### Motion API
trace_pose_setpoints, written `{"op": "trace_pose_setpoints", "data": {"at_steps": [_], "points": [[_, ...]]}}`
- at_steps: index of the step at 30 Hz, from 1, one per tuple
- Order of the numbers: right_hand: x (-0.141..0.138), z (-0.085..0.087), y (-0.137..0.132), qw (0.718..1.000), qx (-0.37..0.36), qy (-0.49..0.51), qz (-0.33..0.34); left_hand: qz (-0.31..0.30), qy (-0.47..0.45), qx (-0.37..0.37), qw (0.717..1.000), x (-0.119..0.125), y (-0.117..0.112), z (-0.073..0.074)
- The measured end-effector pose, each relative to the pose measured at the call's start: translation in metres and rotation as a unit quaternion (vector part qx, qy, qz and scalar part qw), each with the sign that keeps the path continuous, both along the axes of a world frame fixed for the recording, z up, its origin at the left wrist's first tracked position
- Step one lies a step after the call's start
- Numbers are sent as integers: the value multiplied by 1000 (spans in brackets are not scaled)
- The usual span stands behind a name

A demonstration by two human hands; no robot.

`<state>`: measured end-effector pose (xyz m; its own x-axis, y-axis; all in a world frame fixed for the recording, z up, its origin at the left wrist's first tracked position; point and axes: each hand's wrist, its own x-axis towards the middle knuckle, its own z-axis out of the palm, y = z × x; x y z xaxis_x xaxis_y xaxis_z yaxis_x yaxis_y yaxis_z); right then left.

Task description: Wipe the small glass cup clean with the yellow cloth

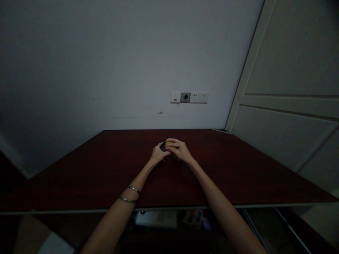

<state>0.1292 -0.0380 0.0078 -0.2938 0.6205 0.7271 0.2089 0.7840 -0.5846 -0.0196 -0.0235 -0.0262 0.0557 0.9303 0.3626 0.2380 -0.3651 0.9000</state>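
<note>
My left hand [158,154] and my right hand [181,149] meet over the middle of the dark red table. Fingers of my right hand are wrapped round a small yellow object [169,144], which shows between them. My left hand curls round a small dark, rounded object [162,146] right beside the yellow one. Whether these are two separate things or parts of one is hidden by my fingers and the dim light. Two metal bangles [129,194] circle my left forearm.
The dark red table [106,169] reaches back to a pale wall [119,63]. White sockets [199,97] sit on the wall beyond my hands. A panelled door [286,81] stands at the right. Under the front edge, a pale flat item [156,219] lies among other stored things.
</note>
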Motion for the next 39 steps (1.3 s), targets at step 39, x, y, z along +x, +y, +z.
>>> {"op": "trace_pose_setpoints", "data": {"at_steps": [39], "points": [[14,2,14,974,-152,125,-110,-65,-166,-46,983,-1,-8,17]]}}
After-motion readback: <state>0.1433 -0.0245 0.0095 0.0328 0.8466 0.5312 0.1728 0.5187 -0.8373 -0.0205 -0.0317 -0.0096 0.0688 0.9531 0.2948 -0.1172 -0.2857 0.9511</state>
